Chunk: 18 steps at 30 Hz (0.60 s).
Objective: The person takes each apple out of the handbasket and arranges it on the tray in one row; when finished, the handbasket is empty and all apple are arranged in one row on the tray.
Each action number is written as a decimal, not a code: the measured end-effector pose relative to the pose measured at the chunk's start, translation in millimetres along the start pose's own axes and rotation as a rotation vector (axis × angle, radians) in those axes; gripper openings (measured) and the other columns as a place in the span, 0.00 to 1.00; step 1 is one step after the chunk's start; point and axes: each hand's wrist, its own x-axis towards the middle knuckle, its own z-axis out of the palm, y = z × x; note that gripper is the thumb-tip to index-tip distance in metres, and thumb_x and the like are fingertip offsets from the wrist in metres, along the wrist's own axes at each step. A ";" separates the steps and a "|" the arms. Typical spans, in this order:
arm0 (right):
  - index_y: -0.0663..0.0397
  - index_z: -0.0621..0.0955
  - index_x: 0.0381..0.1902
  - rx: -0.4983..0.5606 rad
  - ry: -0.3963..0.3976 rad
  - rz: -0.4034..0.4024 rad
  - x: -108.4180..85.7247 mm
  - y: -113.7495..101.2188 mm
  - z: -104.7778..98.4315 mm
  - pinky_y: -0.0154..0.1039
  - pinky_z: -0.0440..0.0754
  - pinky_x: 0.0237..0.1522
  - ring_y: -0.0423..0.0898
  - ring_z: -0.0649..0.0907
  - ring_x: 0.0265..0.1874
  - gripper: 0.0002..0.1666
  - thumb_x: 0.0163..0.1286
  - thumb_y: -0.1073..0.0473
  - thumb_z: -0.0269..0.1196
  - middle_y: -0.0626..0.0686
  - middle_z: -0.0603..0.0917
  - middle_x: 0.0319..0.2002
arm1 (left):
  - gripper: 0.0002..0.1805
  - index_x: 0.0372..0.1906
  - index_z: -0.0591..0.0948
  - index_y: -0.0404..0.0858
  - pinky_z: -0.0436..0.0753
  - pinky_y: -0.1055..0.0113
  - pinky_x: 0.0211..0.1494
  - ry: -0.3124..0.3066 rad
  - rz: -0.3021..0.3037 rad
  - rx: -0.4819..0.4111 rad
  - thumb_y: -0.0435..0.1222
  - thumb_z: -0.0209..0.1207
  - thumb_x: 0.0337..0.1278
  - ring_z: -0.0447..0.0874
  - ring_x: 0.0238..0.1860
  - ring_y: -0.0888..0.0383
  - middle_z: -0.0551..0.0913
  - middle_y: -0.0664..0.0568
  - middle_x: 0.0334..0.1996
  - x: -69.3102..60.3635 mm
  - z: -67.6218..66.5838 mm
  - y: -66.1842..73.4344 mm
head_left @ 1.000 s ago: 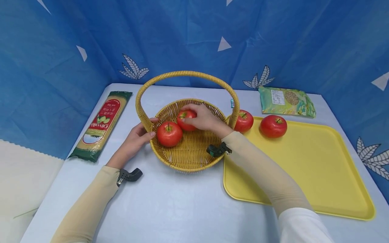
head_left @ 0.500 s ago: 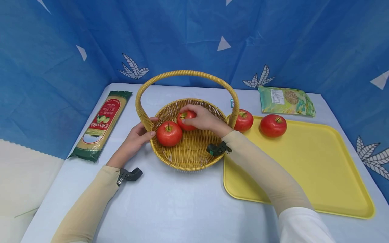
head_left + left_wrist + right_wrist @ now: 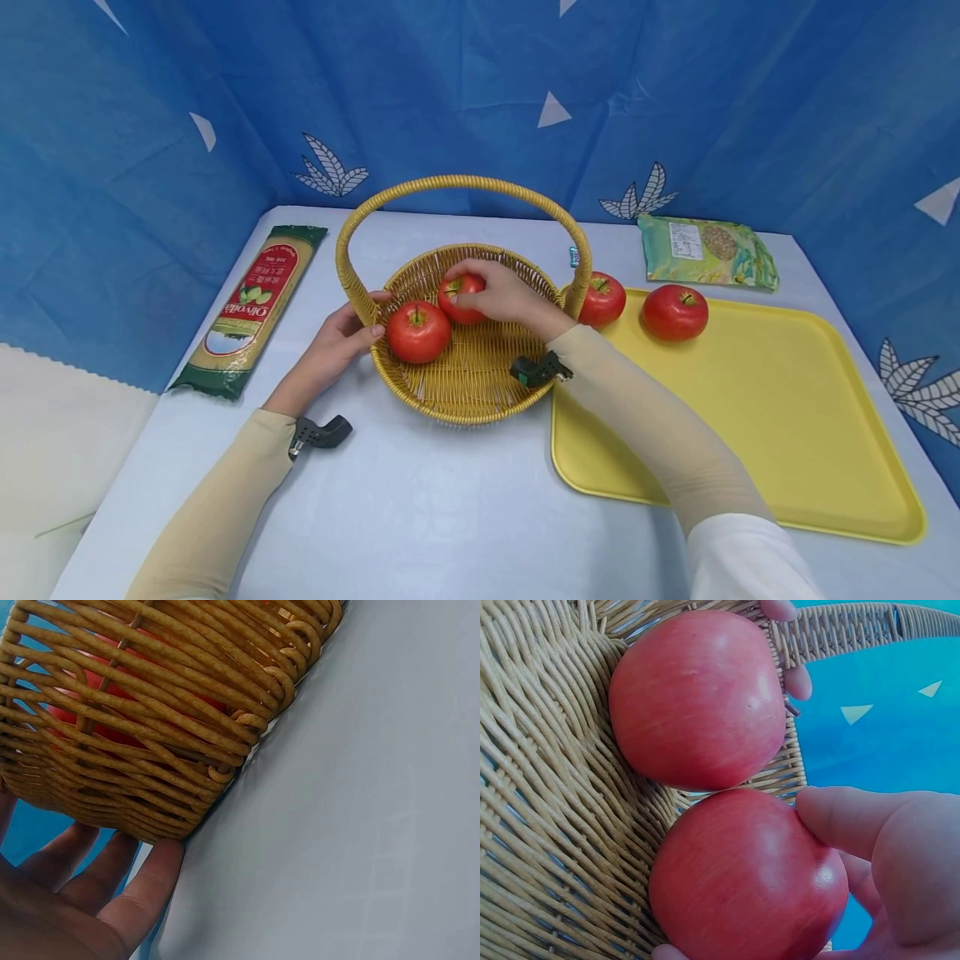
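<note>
A yellow wicker basket [image 3: 468, 379] with a tall arched handle stands on the table, holding two red apples. My right hand [image 3: 510, 290] reaches inside and grips the farther apple [image 3: 463, 312], thumb and fingers around it in the right wrist view. Touching that one, the nearer apple [image 3: 697, 697] lies against the basket's left side. At the left rim, beside the handle's foot, my left hand [image 3: 339, 340] holds the basket. Its thumb and a fingertip show over the rim, while other fingers [image 3: 146, 889] touch the woven outside in the left wrist view.
Right of the basket lies a yellow tray [image 3: 750, 417] with two more apples, one [image 3: 675, 312] in full view and another [image 3: 603, 300] partly behind the handle. A green food packet [image 3: 708, 252] lies behind the tray. A long pasta pack [image 3: 251, 308] lies at left.
</note>
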 end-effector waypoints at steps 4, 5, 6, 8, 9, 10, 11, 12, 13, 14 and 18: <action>0.47 0.81 0.59 0.004 0.011 0.003 0.0 0.1 0.3 0.48 0.83 0.59 0.52 0.81 0.56 0.22 0.67 0.61 0.66 0.56 0.80 0.61 | 0.28 0.75 0.67 0.40 0.65 0.45 0.78 -0.001 0.000 0.007 0.36 0.55 0.73 0.58 0.80 0.46 0.63 0.47 0.79 0.5 -0.6 -1.5; 0.47 0.81 0.59 0.006 0.013 0.005 0.0 0.0 0.3 0.48 0.83 0.59 0.52 0.81 0.56 0.22 0.67 0.61 0.66 0.56 0.80 0.61 | 0.28 0.75 0.66 0.40 0.66 0.47 0.78 -0.002 0.002 0.011 0.36 0.54 0.73 0.58 0.80 0.46 0.63 0.47 0.79 0.4 -0.9 -1.6; 0.47 0.81 0.59 0.009 0.016 0.007 0.0 0.0 0.2 0.47 0.83 0.59 0.52 0.81 0.56 0.22 0.67 0.61 0.66 0.56 0.80 0.61 | 0.28 0.75 0.66 0.40 0.67 0.48 0.77 -0.003 0.004 0.014 0.36 0.54 0.74 0.58 0.79 0.46 0.63 0.47 0.79 0.3 -1.1 -1.7; 0.47 0.81 0.59 0.012 0.020 0.013 -0.1 -0.1 0.0 0.47 0.83 0.58 0.52 0.81 0.56 0.22 0.67 0.61 0.66 0.56 0.81 0.61 | 0.28 0.75 0.66 0.40 0.68 0.51 0.77 -0.003 0.008 0.020 0.36 0.54 0.74 0.59 0.79 0.46 0.63 0.46 0.78 0.1 -1.4 -1.5; 0.46 0.81 0.59 0.013 0.023 0.016 -0.2 -0.1 -0.2 0.47 0.83 0.58 0.52 0.81 0.56 0.22 0.67 0.61 0.66 0.56 0.81 0.60 | 0.28 0.75 0.66 0.40 0.68 0.50 0.77 -0.003 0.010 0.020 0.36 0.54 0.74 0.59 0.79 0.46 0.63 0.46 0.78 0.0 -1.3 -1.5; 0.46 0.81 0.59 0.017 0.025 0.017 -0.2 -0.3 -0.5 0.47 0.83 0.58 0.52 0.81 0.56 0.22 0.67 0.61 0.66 0.56 0.81 0.61 | 0.28 0.75 0.67 0.40 0.68 0.50 0.77 -0.002 0.010 0.017 0.36 0.55 0.73 0.58 0.79 0.46 0.63 0.46 0.78 0.1 -1.3 -1.5; 0.46 0.82 0.59 0.022 0.028 0.018 -0.3 -0.5 -0.7 0.47 0.83 0.57 0.52 0.81 0.56 0.22 0.67 0.61 0.66 0.56 0.81 0.61 | 0.28 0.75 0.67 0.40 0.67 0.48 0.77 -0.001 0.009 0.011 0.36 0.55 0.73 0.58 0.79 0.46 0.63 0.47 0.78 0.1 -1.2 -1.6; 0.46 0.82 0.59 0.028 0.032 0.019 -0.5 -0.8 -1.1 0.47 0.83 0.58 0.52 0.81 0.56 0.22 0.67 0.60 0.66 0.56 0.81 0.61 | 0.28 0.75 0.67 0.40 0.66 0.47 0.78 -0.002 0.012 0.013 0.36 0.55 0.73 0.58 0.79 0.46 0.63 0.46 0.79 0.1 -1.1 -1.4; 0.46 0.82 0.59 0.036 0.035 0.021 -0.8 -1.2 -1.5 0.47 0.83 0.57 0.52 0.81 0.57 0.22 0.67 0.60 0.67 0.56 0.80 0.61 | 0.28 0.75 0.67 0.40 0.65 0.45 0.78 -0.001 0.013 0.011 0.36 0.55 0.73 0.58 0.80 0.45 0.63 0.46 0.79 0.0 -1.0 -1.3; 0.46 0.82 0.59 0.045 0.039 0.023 -1.4 -1.9 -1.9 0.48 0.84 0.57 0.52 0.81 0.57 0.22 0.67 0.60 0.66 0.56 0.80 0.61 | 0.28 0.75 0.67 0.40 0.64 0.43 0.78 0.000 0.015 0.008 0.36 0.55 0.73 0.58 0.80 0.45 0.63 0.46 0.79 -0.1 -0.8 -1.1; 0.44 0.82 0.59 0.066 0.049 0.019 -6.6 -7.4 -3.7 0.48 0.84 0.57 0.52 0.81 0.57 0.22 0.68 0.59 0.66 0.55 0.79 0.62 | 0.28 0.75 0.66 0.39 0.62 0.41 0.79 -0.001 0.012 -0.002 0.35 0.55 0.73 0.57 0.80 0.45 0.62 0.46 0.79 -0.9 -0.2 -0.5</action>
